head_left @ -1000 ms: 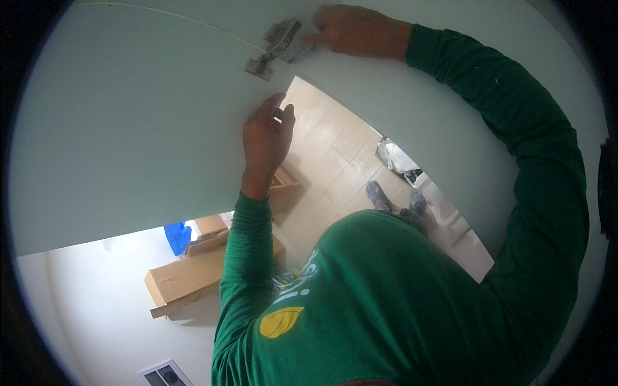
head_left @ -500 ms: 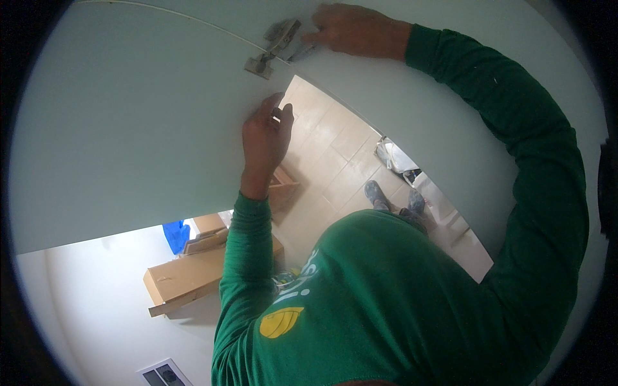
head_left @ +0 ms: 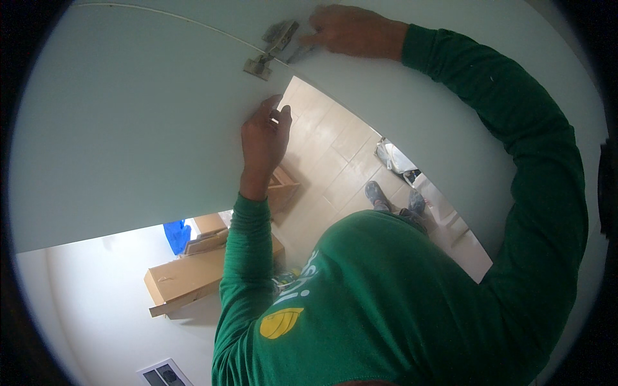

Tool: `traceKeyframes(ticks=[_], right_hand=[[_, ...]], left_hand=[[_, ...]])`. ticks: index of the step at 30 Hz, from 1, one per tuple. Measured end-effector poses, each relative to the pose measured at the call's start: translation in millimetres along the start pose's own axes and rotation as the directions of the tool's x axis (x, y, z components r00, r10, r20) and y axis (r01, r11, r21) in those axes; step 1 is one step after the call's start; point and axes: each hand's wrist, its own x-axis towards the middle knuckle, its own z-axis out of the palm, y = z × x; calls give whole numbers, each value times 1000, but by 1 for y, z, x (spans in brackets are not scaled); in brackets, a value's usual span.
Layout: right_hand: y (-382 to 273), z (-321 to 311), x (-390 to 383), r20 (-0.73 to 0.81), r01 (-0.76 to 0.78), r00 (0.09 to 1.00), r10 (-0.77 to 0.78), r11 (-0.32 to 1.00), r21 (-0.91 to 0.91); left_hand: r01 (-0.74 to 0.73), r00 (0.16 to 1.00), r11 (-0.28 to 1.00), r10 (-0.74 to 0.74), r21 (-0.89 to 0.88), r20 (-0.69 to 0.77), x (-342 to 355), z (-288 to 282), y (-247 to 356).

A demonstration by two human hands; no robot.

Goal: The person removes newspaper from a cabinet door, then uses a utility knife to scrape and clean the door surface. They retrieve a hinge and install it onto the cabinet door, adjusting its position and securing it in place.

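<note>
A metal cabinet hinge (head_left: pixel 259 66) bridges the seam between a large pale grey-green door panel (head_left: pixel 129 141) on the left and a matching cabinet panel (head_left: pixel 444 109) on the right. My left hand (head_left: pixel 262 145) is closed at the door panel's corner, thumb and fingers pinching its edge just below the hinge. Up by the hinge's right side, my right hand (head_left: pixel 357 31) has its fingers curled together against the cabinet panel. A thin dark shape shows by those fingertips; whether it is a tool or a shadow is unclear.
Under the panels lies a tiled floor (head_left: pixel 322 138) where my shoes (head_left: pixel 375 193) stand. Cardboard boxes (head_left: pixel 199 273) with a blue item (head_left: pixel 176 237) sit at lower left by a white wall (head_left: pixel 90 289). A wooden box-like piece (head_left: pixel 283 186) stands beyond my left forearm.
</note>
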Motion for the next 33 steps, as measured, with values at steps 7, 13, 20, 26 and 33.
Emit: traceKeyframes(ticks=[7, 13, 20, 26, 33], right_hand=[[-5, -9, 3, 30, -42, 999, 41, 998, 36], [3, 2, -1, -47, 17, 999, -17, 1000, -12], [0, -10, 1, 0, -39, 999, 39, 986, 161], [-1, -1, 0, -33, -36, 999, 37, 999, 30], [2, 2, 0, -18, -1, 1000, 3, 997, 78]], left_hand=[[67, 997, 997, -68, 33, 21, -2, -1, 0], [44, 999, 999, -44, 2, 13, 0, 2, -1], [49, 999, 999, -49, 2, 15, -1, 0, 1], [31, 999, 999, -32, 18, 17, 0, 2, 1], [19, 999, 999, -19, 33, 26, 1, 1, 0]])
